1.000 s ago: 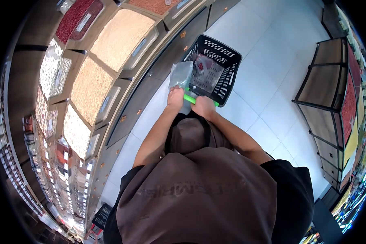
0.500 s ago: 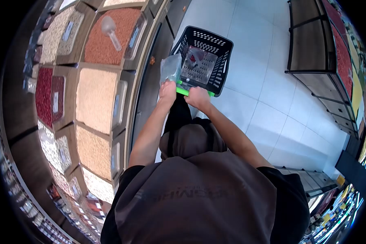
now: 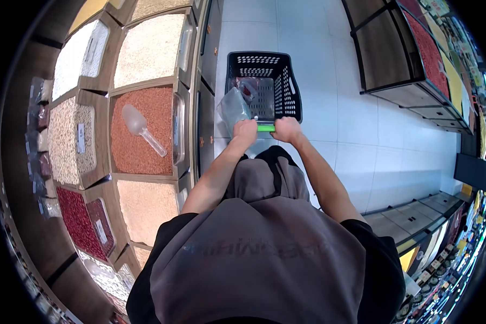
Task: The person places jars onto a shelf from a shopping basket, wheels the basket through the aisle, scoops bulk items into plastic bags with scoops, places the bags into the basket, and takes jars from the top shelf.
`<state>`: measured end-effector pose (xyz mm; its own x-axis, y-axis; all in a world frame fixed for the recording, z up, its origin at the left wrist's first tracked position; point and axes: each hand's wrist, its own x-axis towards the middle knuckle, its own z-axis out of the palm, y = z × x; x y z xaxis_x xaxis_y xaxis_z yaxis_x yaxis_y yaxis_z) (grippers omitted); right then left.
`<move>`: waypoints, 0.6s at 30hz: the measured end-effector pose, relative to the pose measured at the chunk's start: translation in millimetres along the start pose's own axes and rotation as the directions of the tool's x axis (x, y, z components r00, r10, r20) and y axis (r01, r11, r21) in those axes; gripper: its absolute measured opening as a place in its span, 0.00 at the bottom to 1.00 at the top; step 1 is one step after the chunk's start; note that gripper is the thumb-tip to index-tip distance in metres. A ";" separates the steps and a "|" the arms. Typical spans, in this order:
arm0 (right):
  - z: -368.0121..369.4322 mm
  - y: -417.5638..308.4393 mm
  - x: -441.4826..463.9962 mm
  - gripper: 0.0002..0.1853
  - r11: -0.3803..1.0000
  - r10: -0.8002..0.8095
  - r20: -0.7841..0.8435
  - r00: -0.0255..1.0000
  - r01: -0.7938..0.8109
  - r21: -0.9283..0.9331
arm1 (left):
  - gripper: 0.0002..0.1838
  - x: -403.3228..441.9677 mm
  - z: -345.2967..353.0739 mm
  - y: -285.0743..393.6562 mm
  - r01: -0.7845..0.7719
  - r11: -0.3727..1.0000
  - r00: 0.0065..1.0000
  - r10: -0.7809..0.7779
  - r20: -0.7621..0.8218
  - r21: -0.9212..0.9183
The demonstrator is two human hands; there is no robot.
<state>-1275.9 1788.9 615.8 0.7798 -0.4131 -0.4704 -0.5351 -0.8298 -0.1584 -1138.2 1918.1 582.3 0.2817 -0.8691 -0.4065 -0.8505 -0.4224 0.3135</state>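
In front of my body is a black shopping basket (image 3: 292,81) with perforated sides, and across its near edge runs a bright green handle (image 3: 265,128). My left hand (image 3: 245,131) is closed round the left part of that handle. A clear plastic bag (image 3: 233,109) hangs over the basket's left side, its near end at my left fingers. My right hand (image 3: 287,129) is wrapped round the handle's right end. Inside the basket lies a small clear bag with dark red contents (image 3: 247,87), partly covered by the larger bag.
Wooden bins of grain line the left, among them a reddish-brown grain bin (image 3: 140,143) with a clear scoop (image 3: 140,127) on top. To the right stands a shelf unit with red goods (image 3: 426,51). Pale tiled floor (image 3: 318,81) runs between them.
I have moved forward along the bins, so the reddish grain and scoop sit lower in view. The basket has straightened, and my right hand has shifted right with it. Both hands keep their hold.
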 end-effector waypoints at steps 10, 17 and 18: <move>-50.7 49.9 96.5 0.14 0.999 -0.028 0.028 0.999 0.029 -0.039 | 0.08 95.6 -59.1 -10.9 0.013 1.000 1.000 -0.013 0.008 -0.009; -108.2 70.3 172.1 0.14 0.994 -0.102 -0.030 0.994 0.101 -0.034 | 0.09 169.0 -107.7 -34.0 0.085 0.995 0.992 -0.089 -0.088 -0.053; -117.7 71.5 185.5 0.13 0.997 -0.072 0.024 0.997 0.073 -0.033 | 0.10 177.8 -113.4 -39.7 0.086 0.994 0.993 -0.091 -0.081 -0.062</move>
<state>-1131.3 1608.7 619.4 0.8084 -0.3432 -0.4783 -0.4661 -0.8694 -0.1639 -1004.0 1751.2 594.9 0.3930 -0.8450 -0.3626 -0.7939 -0.5108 0.3298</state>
